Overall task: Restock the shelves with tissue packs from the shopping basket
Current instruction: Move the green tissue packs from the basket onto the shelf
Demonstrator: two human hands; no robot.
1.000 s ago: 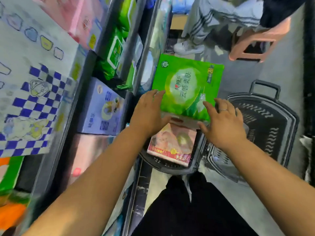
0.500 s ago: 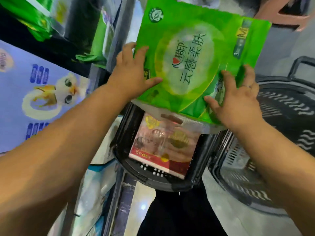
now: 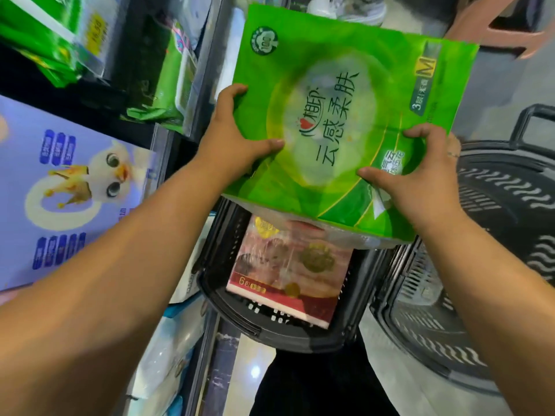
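Note:
A large green tissue pack point(image 3: 339, 115) is held up in the air above the black shopping basket point(image 3: 285, 331). My left hand point(image 3: 234, 136) grips its left edge, thumb on the front face. My right hand point(image 3: 420, 178) grips its lower right corner, thumb on the front and fingers curled over the edge. Below the green pack, a red and pink tissue pack point(image 3: 291, 271) lies flat in the basket. The shelves point(image 3: 201, 85) stand at the left, with green packs point(image 3: 171, 85) on an upper level.
A lilac pack with a cartoon chick point(image 3: 69, 190) fills the shelf at left, with pale blue packs point(image 3: 171, 349) below it. A second black basket point(image 3: 495, 250) stands at right on the floor. A person's shoe point(image 3: 345, 7) and a pink stool point(image 3: 495, 28) are at the top.
Both hands have lifted the green pack out of the basket and up toward me. The view has moved closer to the basket and shelves.

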